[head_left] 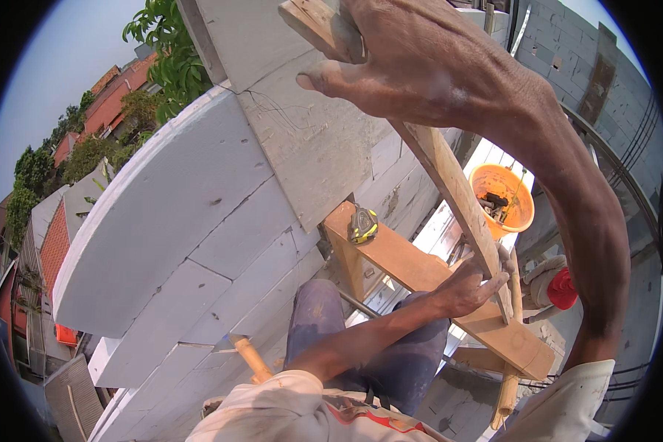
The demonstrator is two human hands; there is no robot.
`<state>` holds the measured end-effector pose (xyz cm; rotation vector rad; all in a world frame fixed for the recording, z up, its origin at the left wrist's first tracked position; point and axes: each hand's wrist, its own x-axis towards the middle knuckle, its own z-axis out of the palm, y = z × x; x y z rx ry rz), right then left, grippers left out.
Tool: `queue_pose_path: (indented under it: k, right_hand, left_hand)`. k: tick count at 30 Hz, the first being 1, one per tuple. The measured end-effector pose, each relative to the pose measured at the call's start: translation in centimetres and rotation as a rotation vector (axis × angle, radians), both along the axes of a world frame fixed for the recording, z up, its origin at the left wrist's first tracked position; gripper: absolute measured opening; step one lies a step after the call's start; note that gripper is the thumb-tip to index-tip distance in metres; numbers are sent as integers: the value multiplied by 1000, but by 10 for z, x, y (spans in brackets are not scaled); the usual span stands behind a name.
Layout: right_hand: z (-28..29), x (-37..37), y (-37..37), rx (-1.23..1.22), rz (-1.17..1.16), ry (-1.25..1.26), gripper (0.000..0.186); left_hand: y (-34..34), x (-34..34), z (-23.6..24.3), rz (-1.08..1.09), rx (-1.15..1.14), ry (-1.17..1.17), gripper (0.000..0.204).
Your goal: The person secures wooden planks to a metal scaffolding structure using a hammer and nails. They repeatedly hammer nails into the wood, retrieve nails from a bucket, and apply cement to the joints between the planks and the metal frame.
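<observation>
A long wooden batten (453,188) slants from the top of the view down toward the brown wooden beam (412,261). My right hand (420,62), raised high, grips its upper part; the thumb sticks out and the other fingers are partly hidden. Lower down, my left hand (468,291) is closed around the batten near its bottom end, just above the beam. A black and yellow tape measure (363,225) lies on the beam's far end, against the pale block wall (221,243). My knees are on either side of my left forearm.
An orange bucket (502,199) with tools inside stands beyond the beam. Below at the right is a person in a red helmet (562,289). Bamboo poles (507,390) support the beam. A grey board (309,140) rests against the wall; beyond its left edge are rooftops far below.
</observation>
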<state>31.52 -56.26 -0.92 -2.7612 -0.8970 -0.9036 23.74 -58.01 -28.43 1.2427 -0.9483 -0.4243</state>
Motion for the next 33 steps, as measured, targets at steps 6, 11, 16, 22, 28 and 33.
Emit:
queue_pose_path:
  k: [6, 11, 16, 22, 28, 33]
  right_hand:
    - [-58, 40, 65, 181, 58, 193, 61]
    - [-88, 87, 70, 232, 40, 92, 75]
    - [-81, 98, 74, 319, 101, 156, 77]
    - [-99, 105, 85, 369, 124, 137, 69]
    - [-90, 94, 76, 410, 106, 98, 64]
    - [-85, 104, 58, 425, -8, 57, 54]
  left_hand:
    - [54, 16, -11, -26, 63, 233, 26]
    - [66, 32, -16, 27, 164, 286, 53]
    - [94, 41, 7, 54, 360, 262, 59]
    - [100, 53, -19, 67, 389, 242, 51]
    - [83, 49, -24, 52, 90, 301, 45]
    - [82, 57, 9, 136, 436, 276, 41]
